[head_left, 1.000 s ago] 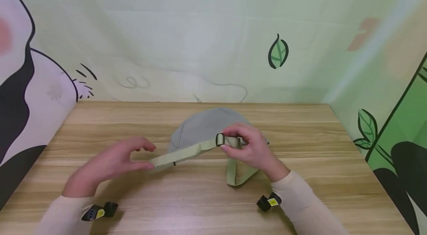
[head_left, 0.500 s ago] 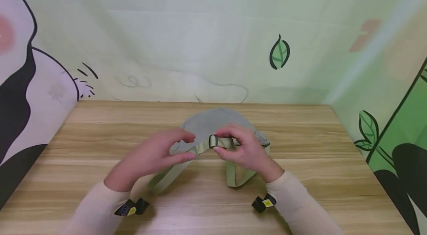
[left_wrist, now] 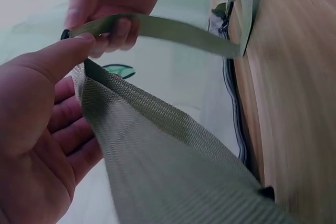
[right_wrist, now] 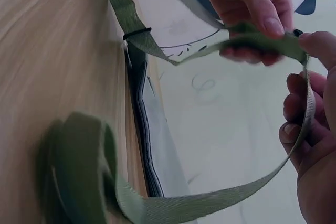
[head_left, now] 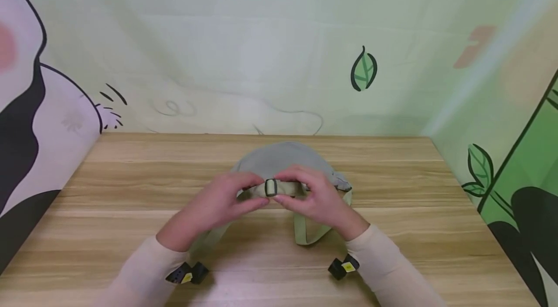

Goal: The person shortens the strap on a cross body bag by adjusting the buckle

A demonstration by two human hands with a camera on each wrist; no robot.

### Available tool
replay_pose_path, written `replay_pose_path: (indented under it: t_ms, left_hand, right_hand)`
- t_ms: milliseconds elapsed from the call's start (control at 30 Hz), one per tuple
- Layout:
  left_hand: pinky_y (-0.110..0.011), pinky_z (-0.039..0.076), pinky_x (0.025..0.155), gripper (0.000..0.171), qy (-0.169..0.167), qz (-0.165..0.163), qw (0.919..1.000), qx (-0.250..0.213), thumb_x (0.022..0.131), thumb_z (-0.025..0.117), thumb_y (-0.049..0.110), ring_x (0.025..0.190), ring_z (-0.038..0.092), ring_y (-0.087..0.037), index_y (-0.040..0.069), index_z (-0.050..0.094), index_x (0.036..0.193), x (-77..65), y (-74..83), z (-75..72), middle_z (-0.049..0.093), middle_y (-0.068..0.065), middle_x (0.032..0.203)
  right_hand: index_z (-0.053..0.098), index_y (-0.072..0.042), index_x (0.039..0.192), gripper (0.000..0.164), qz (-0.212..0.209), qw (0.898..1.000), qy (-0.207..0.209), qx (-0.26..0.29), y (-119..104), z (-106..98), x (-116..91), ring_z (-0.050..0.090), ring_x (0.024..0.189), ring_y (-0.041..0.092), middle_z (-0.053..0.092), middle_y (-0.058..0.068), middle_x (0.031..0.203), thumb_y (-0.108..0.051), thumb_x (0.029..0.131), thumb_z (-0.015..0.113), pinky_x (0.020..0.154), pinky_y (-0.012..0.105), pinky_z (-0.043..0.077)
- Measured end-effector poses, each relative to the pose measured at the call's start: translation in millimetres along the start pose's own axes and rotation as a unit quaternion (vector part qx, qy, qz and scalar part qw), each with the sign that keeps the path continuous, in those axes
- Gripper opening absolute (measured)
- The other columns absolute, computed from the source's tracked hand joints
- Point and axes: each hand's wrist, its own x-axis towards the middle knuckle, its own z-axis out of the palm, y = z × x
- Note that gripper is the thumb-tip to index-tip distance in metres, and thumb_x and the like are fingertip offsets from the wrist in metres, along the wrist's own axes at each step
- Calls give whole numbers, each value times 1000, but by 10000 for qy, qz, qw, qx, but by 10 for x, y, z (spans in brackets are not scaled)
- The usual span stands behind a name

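Note:
A grey waist bag (head_left: pixel 283 157) lies on the table, its pale green webbing strap (head_left: pixel 289 189) raised in front of it. A black slide buckle (head_left: pixel 271 187) on the strap sits between the two hands. My right hand (head_left: pixel 322 200) pinches the strap just right of the buckle, thumb below and fingers above. From the other side my left hand (head_left: pixel 218 203) pinches the webbing with thumb and fingers right at the buckle. In the left wrist view a wide length of strap (left_wrist: pixel 157 145) runs down from the left hand (left_wrist: pixel 31 114). The right wrist view shows a strap loop (right_wrist: pixel 84 166) hanging near the table.
The wooden table (head_left: pixel 392 166) stretches around the bag on all sides. Behind it stands a printed cloth backdrop (head_left: pixel 218 55) with leaf drawings. A dark zipper (right_wrist: pixel 144 145) edges the bag in the right wrist view. Small black cameras (head_left: pixel 337 268) sit at both wrists.
My left hand has slid off the strap's far left part and moved right to the buckle. My right hand, still holding the strap, has shifted slightly left.

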Motion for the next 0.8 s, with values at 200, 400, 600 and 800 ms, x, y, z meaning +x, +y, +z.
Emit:
replay_pose_path:
  t_ms: [200, 400, 600, 800]
  left_hand:
    - [-35, 61, 84, 17, 150, 3, 9999, -5, 96, 84, 20, 91, 67, -8, 14, 78, 111, -103, -88, -58, 78, 6, 103]
    - [-35, 62, 84, 22, 140, 45, 9999, -15, 94, 86, 19, 93, 70, -9, 13, 79, 113, -137, -119, -68, 80, 4, 105]
    - [-44, 64, 94, 35, 164, 76, 9997, -173, 94, 86, 22, 106, 78, -21, 9, 75, 125, -121, -104, -45, 81, -3, 117]
    - [-42, 64, 93, 31, 453, 405, 9980, -144, 95, 85, 18, 104, 77, -18, 12, 75, 123, -85, -96, -19, 81, 1, 113]
  right_hand:
    - [78, -6, 117, 31, 463, 9985, -178, -244, -12, -93, -53, 66, 91, 15, 77, 5, 103, -2, 88, 87, 81, 28, 57]
    - [76, -7, 120, 36, 181, 9979, -331, -527, 0, -119, -69, 46, 73, 8, 66, 2, 88, -4, 86, 89, 64, 24, 44]
    - [77, -7, 119, 36, -59, 9977, -233, -627, 24, -105, -66, 47, 71, 9, 65, 1, 87, -2, 85, 89, 62, 23, 45]
    - [78, -7, 119, 37, -276, 9976, -188, -608, 12, -105, -52, 51, 73, 10, 67, 1, 91, 0, 85, 89, 65, 22, 46]
